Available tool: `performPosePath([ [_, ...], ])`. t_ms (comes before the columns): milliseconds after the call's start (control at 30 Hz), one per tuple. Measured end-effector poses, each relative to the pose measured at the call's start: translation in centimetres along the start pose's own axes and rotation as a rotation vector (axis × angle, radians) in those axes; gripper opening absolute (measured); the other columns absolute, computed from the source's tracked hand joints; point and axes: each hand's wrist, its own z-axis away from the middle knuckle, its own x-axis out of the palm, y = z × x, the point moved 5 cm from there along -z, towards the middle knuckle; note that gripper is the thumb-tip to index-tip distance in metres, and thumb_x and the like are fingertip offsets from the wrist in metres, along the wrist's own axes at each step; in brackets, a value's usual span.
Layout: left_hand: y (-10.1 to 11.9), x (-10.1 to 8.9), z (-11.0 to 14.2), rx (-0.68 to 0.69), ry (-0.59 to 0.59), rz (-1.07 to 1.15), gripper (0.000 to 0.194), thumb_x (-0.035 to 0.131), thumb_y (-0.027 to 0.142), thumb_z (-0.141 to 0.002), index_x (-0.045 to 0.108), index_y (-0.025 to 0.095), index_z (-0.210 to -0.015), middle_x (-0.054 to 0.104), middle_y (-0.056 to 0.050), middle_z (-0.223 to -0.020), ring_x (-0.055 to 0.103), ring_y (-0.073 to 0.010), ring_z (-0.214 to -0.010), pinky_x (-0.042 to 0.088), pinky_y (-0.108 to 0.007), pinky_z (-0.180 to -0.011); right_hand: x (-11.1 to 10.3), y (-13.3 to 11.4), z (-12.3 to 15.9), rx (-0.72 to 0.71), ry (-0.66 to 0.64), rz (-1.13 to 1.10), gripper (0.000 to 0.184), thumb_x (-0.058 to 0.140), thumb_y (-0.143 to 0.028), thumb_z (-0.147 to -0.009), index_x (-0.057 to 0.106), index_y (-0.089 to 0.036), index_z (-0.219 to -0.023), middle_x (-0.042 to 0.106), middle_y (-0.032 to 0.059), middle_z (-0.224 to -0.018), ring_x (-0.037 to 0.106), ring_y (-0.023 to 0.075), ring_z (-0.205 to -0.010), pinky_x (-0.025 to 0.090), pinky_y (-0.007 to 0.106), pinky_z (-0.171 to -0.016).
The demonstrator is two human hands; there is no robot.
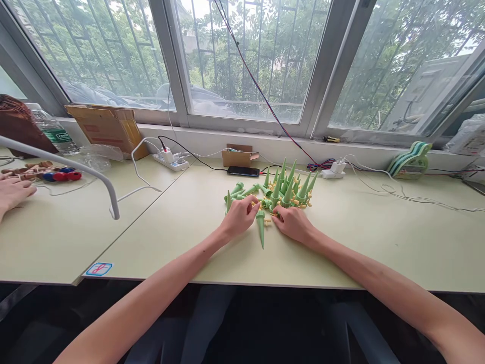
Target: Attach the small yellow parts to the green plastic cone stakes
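A cluster of green plant watering spikes (287,194) with small yellow valves stands and lies on the table in front of me. One green spike (261,232) lies between my hands, its tip toward me and a yellow valve at its side. My left hand (239,216) is pinched at the upper end of this spike; its fingertips hide what they hold. At the near edge of the cluster, my right hand (293,222) has its fingers closed and curled downward. A bit of yellow shows by its fingertips, but its grip is hidden.
Behind the cluster lie a black phone (243,171) and a small open cardboard box (238,155). A white lamp arm (109,194) crosses the left. Another person's hand (15,192) rests near beads at far left. Cables and a white adapter (333,172) sit at back right.
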Motion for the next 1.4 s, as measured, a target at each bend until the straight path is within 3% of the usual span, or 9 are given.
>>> performPosePath([
  [100,0.2,0.0,0.0,0.020,-0.003,-0.002,0.025,0.047,0.038,-0.093,0.059,0.019,-0.083,0.052,0.002,-0.058,0.039,-0.0109,-0.049,0.034,-0.025,-0.055,0.0,0.1,0.0,0.010,-0.006,-0.035,0.017,0.052,-0.028,-0.091,0.065,-0.018,-0.091,0.068,0.0038,-0.068,0.061,0.0171,-0.062,0.033,0.025,-0.058],
  [300,0.4,0.1,0.0,0.073,0.002,-0.007,0.020,0.051,0.034,-0.091,0.061,0.017,-0.084,0.063,-0.004,-0.089,0.045,-0.0081,-0.051,0.041,-0.026,-0.061,0.2,0.2,-0.1,0.012,-0.006,-0.070,0.015,0.053,-0.027,-0.091,0.065,-0.018,-0.088,0.067,0.0032,-0.066,0.060,0.0166,-0.061,0.033,0.025,-0.058],
  [567,0.4,0.7,0.2,0.076,-0.079,-0.010,0.019,0.052,0.034,-0.091,0.062,0.018,-0.095,0.065,-0.004,-0.099,0.048,-0.0098,-0.056,0.043,-0.028,-0.066,0.1,0.1,0.0,-0.009,-0.009,-0.094,0.016,0.050,-0.026,-0.094,0.063,-0.018,-0.088,0.066,0.0029,-0.067,0.060,0.0165,-0.063,0.032,0.024,-0.059],
  [900,-0.4,1.5,0.0,-0.017,-0.177,0.109,0.021,0.051,0.031,-0.089,0.063,0.017,-0.099,0.066,-0.005,-0.094,0.061,-0.0140,-0.070,0.049,-0.029,-0.071,-0.3,-0.2,0.1,-0.033,0.033,-0.239,0.021,0.041,-0.031,-0.100,0.056,-0.019,-0.091,0.063,0.0014,-0.070,0.055,0.0147,-0.060,0.033,0.024,-0.058],
  [1167,-0.2,1.0,0.0,-0.072,-0.146,0.161,0.023,0.051,0.037,-0.088,0.062,0.018,-0.096,0.062,-0.003,-0.087,0.057,-0.0101,-0.058,0.049,-0.025,-0.060,-0.7,-0.8,0.3,-0.134,0.088,-0.424,0.021,0.036,-0.029,-0.100,0.051,-0.020,-0.089,0.060,0.0007,-0.073,0.051,0.0133,-0.060,0.037,0.024,-0.060],
  [1400,-0.8,0.9,0.0,-0.064,-0.116,0.140,0.025,0.052,0.040,-0.089,0.062,0.018,-0.095,0.059,-0.001,-0.083,0.055,-0.0084,-0.053,0.045,-0.024,-0.056,-1.0,-1.1,0.6,-0.233,0.206,-0.448,0.020,0.039,-0.028,-0.099,0.052,-0.020,-0.086,0.056,0.0002,-0.072,0.049,0.0126,-0.060,0.037,0.024,-0.060],
])
